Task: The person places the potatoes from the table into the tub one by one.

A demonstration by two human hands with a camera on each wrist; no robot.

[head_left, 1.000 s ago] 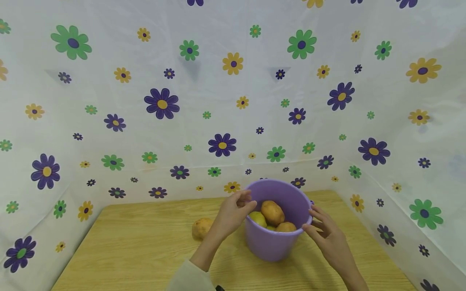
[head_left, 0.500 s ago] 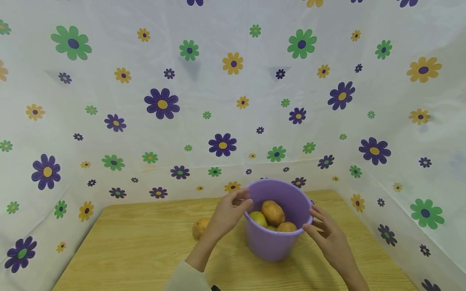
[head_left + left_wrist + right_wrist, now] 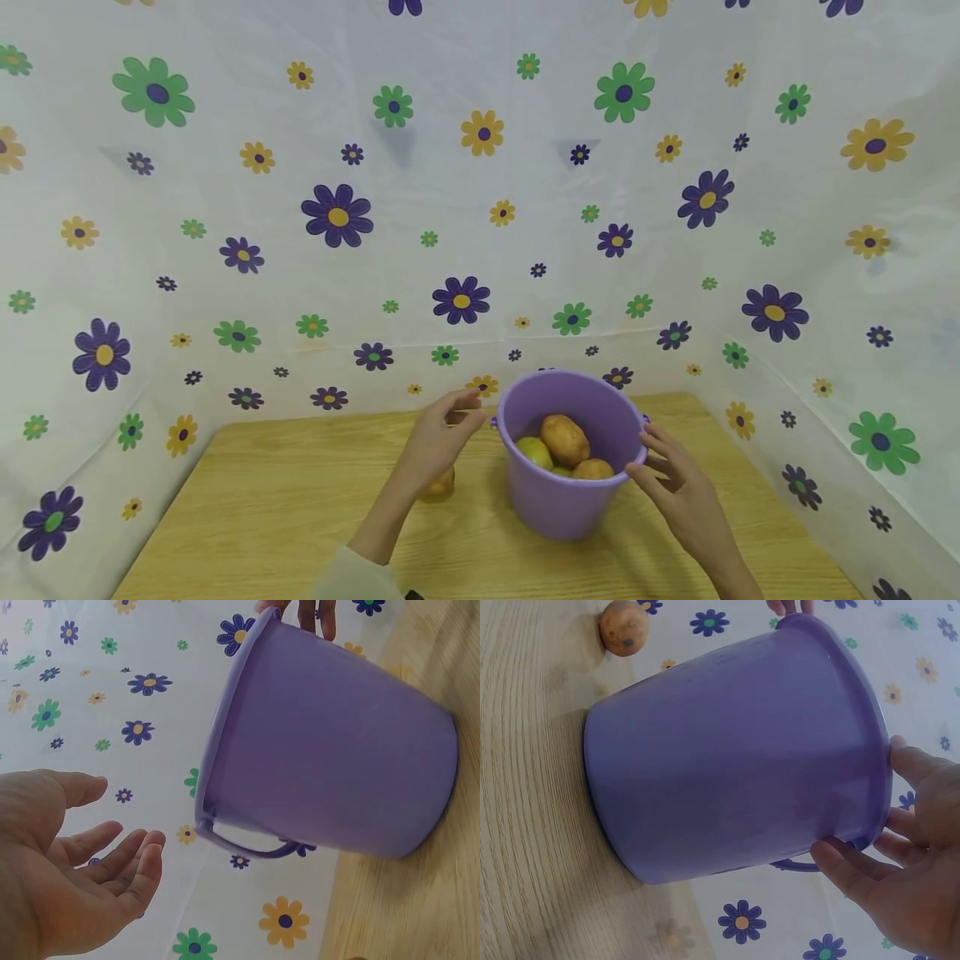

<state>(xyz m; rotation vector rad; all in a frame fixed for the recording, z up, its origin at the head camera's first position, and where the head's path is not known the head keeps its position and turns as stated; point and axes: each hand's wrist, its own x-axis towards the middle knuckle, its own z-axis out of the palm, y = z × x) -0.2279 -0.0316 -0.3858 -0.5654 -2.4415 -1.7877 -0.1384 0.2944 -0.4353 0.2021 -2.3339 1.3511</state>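
A purple bucket (image 3: 558, 504) stands upright on the wooden table. Inside it are brown potatoes (image 3: 564, 439) and a yellow-green round fruit (image 3: 534, 452). My left hand (image 3: 438, 437) is in the air left of the bucket, apart from its rim, holding nothing; its fingers are loosely bent in the left wrist view. The fingertips of my right hand (image 3: 678, 492) touch the bucket's right rim, thumb toward the front and fingers farther back. Another potato (image 3: 624, 628) lies on the table left of the bucket, partly hidden by my left wrist in the head view.
The table (image 3: 285, 508) has a light wood grain. White sheets with printed flowers (image 3: 461, 300) hang at its back and both sides. The bucket's thin purple handle (image 3: 255, 851) hangs outside, below the rim.
My left hand has left the bucket's rim and moved left, covering more of the loose potato. My right hand stays at the rim, and the bucket stands in the same place.
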